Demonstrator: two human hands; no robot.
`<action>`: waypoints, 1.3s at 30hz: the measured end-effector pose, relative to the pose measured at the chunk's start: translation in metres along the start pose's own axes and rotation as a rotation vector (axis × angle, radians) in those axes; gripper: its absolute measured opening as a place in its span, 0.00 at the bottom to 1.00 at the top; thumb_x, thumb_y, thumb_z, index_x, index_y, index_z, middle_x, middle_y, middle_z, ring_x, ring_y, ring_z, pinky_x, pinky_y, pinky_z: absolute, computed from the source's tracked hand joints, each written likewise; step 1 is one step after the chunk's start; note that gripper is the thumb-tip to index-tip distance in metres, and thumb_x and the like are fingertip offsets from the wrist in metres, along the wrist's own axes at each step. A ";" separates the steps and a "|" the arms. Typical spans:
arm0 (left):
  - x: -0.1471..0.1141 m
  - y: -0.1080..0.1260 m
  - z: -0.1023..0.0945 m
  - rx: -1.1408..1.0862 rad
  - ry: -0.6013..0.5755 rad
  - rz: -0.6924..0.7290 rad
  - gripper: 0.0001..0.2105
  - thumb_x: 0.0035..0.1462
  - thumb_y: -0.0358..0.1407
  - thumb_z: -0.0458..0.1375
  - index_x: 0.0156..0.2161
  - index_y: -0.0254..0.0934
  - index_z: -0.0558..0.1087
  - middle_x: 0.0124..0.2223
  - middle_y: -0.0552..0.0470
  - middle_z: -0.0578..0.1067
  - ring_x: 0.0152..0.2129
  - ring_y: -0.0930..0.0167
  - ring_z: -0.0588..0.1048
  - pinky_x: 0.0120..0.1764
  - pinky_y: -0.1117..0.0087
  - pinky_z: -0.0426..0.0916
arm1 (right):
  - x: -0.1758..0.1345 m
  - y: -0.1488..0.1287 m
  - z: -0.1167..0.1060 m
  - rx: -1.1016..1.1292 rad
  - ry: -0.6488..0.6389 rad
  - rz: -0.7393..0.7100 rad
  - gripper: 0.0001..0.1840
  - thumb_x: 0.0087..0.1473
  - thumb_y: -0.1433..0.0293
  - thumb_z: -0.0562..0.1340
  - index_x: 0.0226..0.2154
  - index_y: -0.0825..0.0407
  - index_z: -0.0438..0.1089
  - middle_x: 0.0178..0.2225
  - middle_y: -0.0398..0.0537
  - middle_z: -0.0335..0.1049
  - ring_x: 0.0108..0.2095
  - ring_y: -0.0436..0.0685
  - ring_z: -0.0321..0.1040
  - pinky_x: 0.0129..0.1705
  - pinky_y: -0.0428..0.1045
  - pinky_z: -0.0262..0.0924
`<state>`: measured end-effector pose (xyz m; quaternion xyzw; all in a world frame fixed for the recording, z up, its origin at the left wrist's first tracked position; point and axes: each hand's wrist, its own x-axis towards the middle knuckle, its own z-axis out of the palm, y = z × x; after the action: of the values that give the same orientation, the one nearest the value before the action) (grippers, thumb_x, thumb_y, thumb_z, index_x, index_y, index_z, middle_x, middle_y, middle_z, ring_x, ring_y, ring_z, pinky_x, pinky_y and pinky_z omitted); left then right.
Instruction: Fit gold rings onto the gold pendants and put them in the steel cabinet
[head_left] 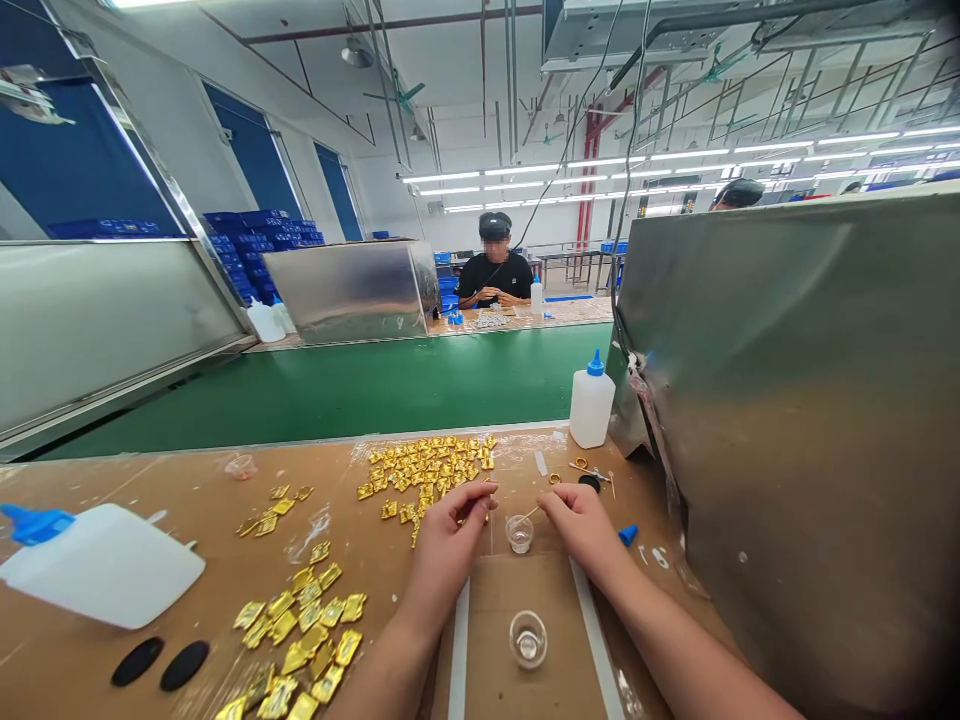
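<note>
My right hand (581, 520) pinches a thin wooden stick (533, 511), its tip over a small clear plastic cup (519, 534). My left hand (455, 535) is closed at the fingertips just left of that cup; what it holds, if anything, is too hidden to name. A second clear cup (528, 640) stands nearer to me on the cardboard. Beyond my left hand lies a spread of small gold pieces (431, 465). More gold pieces (307, 620) lie in a loose group to the left of my left forearm.
A white bottle with blue nozzle (592, 408) stands at the back right; another bottle (105, 565) lies at left near two black ovals (185, 665). A metal panel (810, 430) rises on my right. Past the green belt (360, 385) sits another person (495, 270).
</note>
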<state>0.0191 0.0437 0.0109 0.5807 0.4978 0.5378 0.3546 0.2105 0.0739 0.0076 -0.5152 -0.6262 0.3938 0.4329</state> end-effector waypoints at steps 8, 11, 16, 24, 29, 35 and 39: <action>0.004 0.002 -0.004 -0.327 -0.013 -0.192 0.22 0.54 0.42 0.69 0.53 0.36 0.77 0.47 0.44 0.82 0.40 0.66 0.82 0.40 0.70 0.72 | 0.002 0.008 0.001 0.035 0.046 0.004 0.18 0.49 0.60 0.54 0.17 0.48 0.46 0.18 0.37 0.42 0.22 0.48 0.43 0.26 0.48 0.37; 0.004 0.005 -0.007 -0.348 0.011 -0.215 0.25 0.49 0.41 0.73 0.52 0.34 0.78 0.47 0.42 0.83 0.41 0.66 0.81 0.45 0.67 0.74 | 0.001 0.006 0.001 0.027 0.051 0.012 0.18 0.48 0.60 0.54 0.17 0.48 0.46 0.18 0.37 0.42 0.22 0.48 0.42 0.26 0.48 0.36; -0.005 0.021 -0.011 -0.273 0.001 -0.232 0.25 0.44 0.40 0.75 0.49 0.34 0.80 0.41 0.45 0.83 0.37 0.67 0.80 0.46 0.64 0.75 | 0.001 0.005 0.000 0.039 0.054 0.017 0.17 0.47 0.61 0.54 0.17 0.47 0.45 0.18 0.37 0.41 0.22 0.48 0.41 0.27 0.48 0.35; -0.040 0.014 -0.014 -0.188 -0.068 -0.347 0.27 0.42 0.43 0.76 0.48 0.32 0.81 0.34 0.48 0.82 0.31 0.68 0.79 0.38 0.67 0.73 | 0.003 0.003 0.000 0.037 0.070 0.001 0.17 0.45 0.60 0.53 0.17 0.47 0.44 0.20 0.38 0.38 0.24 0.48 0.39 0.27 0.48 0.34; -0.047 -0.005 -0.008 -0.269 -0.128 -0.440 0.27 0.42 0.46 0.75 0.45 0.31 0.79 0.28 0.51 0.79 0.28 0.68 0.81 0.35 0.68 0.73 | 0.001 0.000 -0.002 0.017 0.054 0.009 0.17 0.45 0.59 0.53 0.17 0.47 0.44 0.20 0.38 0.37 0.24 0.49 0.38 0.27 0.48 0.34; -0.047 -0.003 -0.009 -0.215 -0.156 -0.383 0.27 0.51 0.47 0.68 0.52 0.34 0.71 0.33 0.48 0.80 0.23 0.69 0.79 0.24 0.73 0.69 | 0.001 0.001 0.001 -0.014 0.028 0.002 0.16 0.45 0.60 0.52 0.17 0.47 0.44 0.20 0.38 0.37 0.24 0.49 0.39 0.27 0.48 0.34; -0.048 0.002 -0.012 -0.194 -0.180 -0.343 0.27 0.54 0.46 0.66 0.55 0.32 0.71 0.34 0.49 0.79 0.24 0.70 0.78 0.24 0.73 0.70 | 0.001 0.000 0.002 -0.043 0.016 0.002 0.16 0.44 0.59 0.52 0.17 0.47 0.44 0.20 0.39 0.37 0.24 0.49 0.40 0.27 0.48 0.34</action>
<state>0.0116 -0.0040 0.0019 0.4965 0.5013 0.4609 0.5383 0.2081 0.0744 0.0068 -0.5282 -0.6304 0.3767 0.4264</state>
